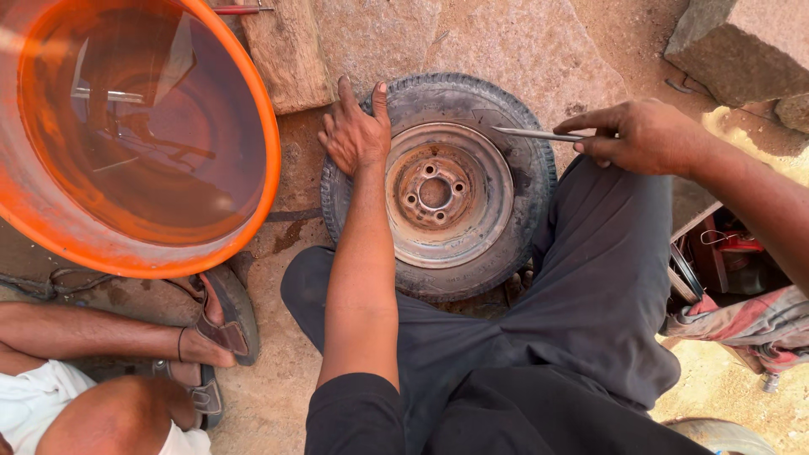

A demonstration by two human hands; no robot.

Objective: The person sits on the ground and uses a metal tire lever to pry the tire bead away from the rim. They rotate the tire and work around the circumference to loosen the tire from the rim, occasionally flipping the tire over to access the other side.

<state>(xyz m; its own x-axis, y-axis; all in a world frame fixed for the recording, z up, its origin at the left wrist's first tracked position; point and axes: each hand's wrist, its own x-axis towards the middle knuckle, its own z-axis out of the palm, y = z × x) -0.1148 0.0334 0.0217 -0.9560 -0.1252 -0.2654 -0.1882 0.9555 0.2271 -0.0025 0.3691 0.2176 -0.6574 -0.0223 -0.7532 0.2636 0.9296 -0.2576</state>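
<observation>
A small black tyre point(514, 177) on a rusty steel rim point(447, 195) lies flat on the stone ground between my legs. My left hand point(354, 131) presses palm-down on the tyre's left sidewall, fingers spread over its edge. My right hand point(636, 133) grips a thin metal tyre lever point(531, 133), whose tip rests where the rim meets the tyre at the upper right.
A large orange tub point(143, 244) of water stands at the left. Another person's legs and sandalled feet point(215, 324) sit at the lower left. A wooden plank point(286, 50) lies behind the tyre, stone blocks point(742, 46) at the upper right, cloth and tools point(742, 324) at the right.
</observation>
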